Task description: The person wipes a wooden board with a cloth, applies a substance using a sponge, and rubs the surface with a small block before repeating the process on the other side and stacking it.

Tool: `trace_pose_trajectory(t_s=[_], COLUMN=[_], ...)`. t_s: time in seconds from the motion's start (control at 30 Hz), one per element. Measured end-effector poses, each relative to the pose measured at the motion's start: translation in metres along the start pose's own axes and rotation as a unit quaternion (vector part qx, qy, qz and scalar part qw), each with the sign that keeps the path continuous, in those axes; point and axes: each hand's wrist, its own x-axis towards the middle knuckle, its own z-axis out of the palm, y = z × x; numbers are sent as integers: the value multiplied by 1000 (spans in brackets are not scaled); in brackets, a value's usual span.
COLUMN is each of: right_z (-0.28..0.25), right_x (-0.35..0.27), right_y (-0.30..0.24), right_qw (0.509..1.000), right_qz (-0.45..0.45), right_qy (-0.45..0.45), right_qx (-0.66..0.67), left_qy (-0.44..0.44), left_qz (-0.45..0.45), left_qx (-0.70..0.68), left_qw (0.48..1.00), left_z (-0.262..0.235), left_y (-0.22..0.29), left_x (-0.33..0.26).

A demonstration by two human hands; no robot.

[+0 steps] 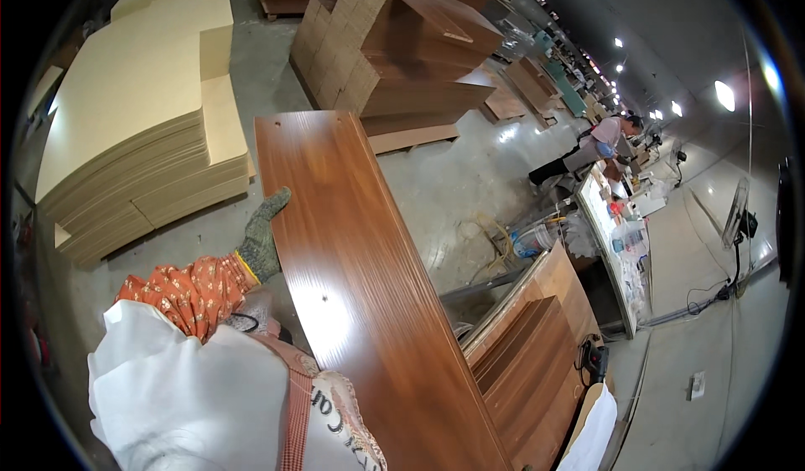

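A long, glossy brown wood-grain panel (pixel 352 245) slants across the middle of the view, with small holes near its far end. My left hand (pixel 263 238), in a grey-green knit glove with a yellow cuff edge, grips the panel's left edge. Its thumb or finger lies on the top face, and the rest is hidden at the edge or below. At the very bottom, beside the panel's right edge, a tiny greenish bit shows that may be my right glove; the rest of that hand is out of sight. An orange patterned sleeve (pixel 189 295) covers my left forearm.
Tall stacks of cream boards (pixel 126 111) stand at left, brown panels (pixel 402 52) beyond. To the right, a bench carries brown boards (pixel 528 379) and a dark power tool (pixel 597 358). A person (pixel 599 144) works at a cluttered table (pixel 612 245) farther off.
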Motion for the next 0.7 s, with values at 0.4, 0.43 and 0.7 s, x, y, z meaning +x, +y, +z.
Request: trace_pose_trajectory(t_s=[0.4, 0.43, 0.7], right_z=[-12, -11, -13], right_x=[55, 61, 131], right_y=[-148, -163, -312], right_qw=[995, 995, 988], right_qz=[-86, -93, -143], right_qy=[-25, -25, -31], right_qx=[-34, -38, -46], left_qy=[74, 72, 55], left_qz=[26, 30, 46], left_qx=[21, 19, -45], left_qw=[997, 997, 996], left_z=[-25, -29, -27], left_y=[54, 63, 160], left_x=[48, 54, 144])
